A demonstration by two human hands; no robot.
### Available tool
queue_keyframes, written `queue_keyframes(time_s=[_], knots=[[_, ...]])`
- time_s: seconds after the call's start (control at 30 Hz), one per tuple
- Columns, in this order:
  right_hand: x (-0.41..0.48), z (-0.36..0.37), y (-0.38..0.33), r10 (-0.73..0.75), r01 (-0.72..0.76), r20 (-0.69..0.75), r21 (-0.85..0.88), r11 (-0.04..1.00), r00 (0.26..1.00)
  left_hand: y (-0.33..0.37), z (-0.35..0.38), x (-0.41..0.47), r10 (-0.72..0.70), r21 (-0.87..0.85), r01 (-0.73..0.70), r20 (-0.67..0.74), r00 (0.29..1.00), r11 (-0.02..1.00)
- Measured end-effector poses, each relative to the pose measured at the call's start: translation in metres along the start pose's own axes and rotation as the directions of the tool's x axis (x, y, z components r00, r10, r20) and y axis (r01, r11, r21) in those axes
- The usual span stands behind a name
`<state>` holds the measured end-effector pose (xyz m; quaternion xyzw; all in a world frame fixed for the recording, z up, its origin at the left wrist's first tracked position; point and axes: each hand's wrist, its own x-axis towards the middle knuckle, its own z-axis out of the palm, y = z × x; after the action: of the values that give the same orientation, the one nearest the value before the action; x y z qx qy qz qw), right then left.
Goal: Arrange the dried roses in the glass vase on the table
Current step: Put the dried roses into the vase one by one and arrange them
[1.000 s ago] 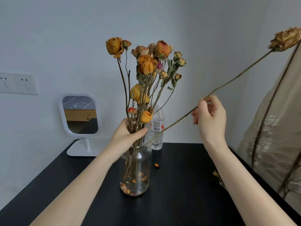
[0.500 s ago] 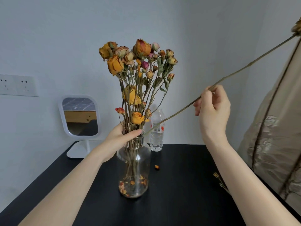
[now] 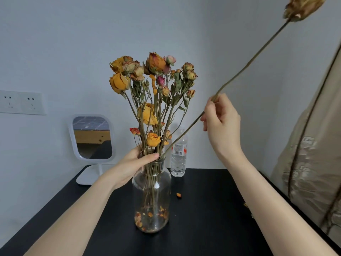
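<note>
Pale grey walls point(image 3: 221, 43) back a black tabletop point(image 3: 203, 228) where a clear glass vase point(image 3: 151, 200) stands near the middle, a bunch of dried roses point(image 3: 147, 85) (orange, yellow and a few pink heads) rising from its narrow mouth. Loose petals point(image 3: 151, 215) lie on the vase's floor. A person's left hand point(image 3: 136, 163) grips the gathered stems right at the rim, fingers point(image 3: 147, 157) curled round them with the thumb across the front. The right hand point(image 3: 221, 124), raised to the right of the bunch, pinches a single long-stemmed rose point(image 3: 249, 61) partway along its stem, fingers point(image 3: 207, 117) closed on it. The stem slants from the vase's mouth, beside the left thumb, up to a faded bloom in the upper right corner. Whether its foot sits inside the glass cannot be told. Behind the vase stand a small water bottle point(image 3: 178, 159) and, further left, a white table mirror point(image 3: 92, 137). One orange petal point(image 3: 178, 195) lies on the tabletop just right of the vase. A double wall socket point(image 3: 22, 102) shows at left, patterned beige fabric point(image 3: 313, 154) at right.
</note>
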<state>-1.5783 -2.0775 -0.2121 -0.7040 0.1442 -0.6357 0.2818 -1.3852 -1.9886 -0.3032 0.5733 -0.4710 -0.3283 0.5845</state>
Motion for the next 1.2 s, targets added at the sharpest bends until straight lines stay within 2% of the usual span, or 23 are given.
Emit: queue_keyframes(time_s=[0.17, 0.33, 0.8, 0.9, 1.07, 1.2], knots=[[0.005, 0.003, -0.001, 0.002, 0.006, 0.163, -0.048, 0.999, 0.987, 0.001, 0.002, -0.002, -0.013, 0.007, 0.013, -0.005, 1.000, 1.000], [0.003, 0.005, 0.006, 0.023, 0.028, 0.357, -0.137, 0.990, 0.934, 0.003, 0.005, -0.004, -0.023, 0.018, 0.023, -0.008, 1.000, 1.000], [-0.004, 0.016, 0.012, 0.074, 0.097, 0.537, -0.284, 0.954, 0.840, 0.004, 0.007, -0.007, -0.025, 0.051, 0.027, -0.039, 0.999, 0.998], [-0.007, 0.017, 0.014, 0.107, 0.062, 0.525, -0.293, 0.954, 0.844, 0.005, 0.007, -0.008, -0.024, 0.062, 0.027, -0.046, 0.999, 0.998], [-0.013, 0.020, 0.019, 0.161, 0.048, 0.573, -0.332, 0.942, 0.803, 0.004, 0.009, -0.007, -0.017, 0.090, 0.024, -0.073, 0.997, 0.996], [-0.006, 0.020, 0.013, 0.151, -0.006, 0.506, -0.276, 0.961, 0.849, 0.003, 0.009, -0.006, -0.024, 0.103, 0.032, -0.075, 0.997, 0.994]])
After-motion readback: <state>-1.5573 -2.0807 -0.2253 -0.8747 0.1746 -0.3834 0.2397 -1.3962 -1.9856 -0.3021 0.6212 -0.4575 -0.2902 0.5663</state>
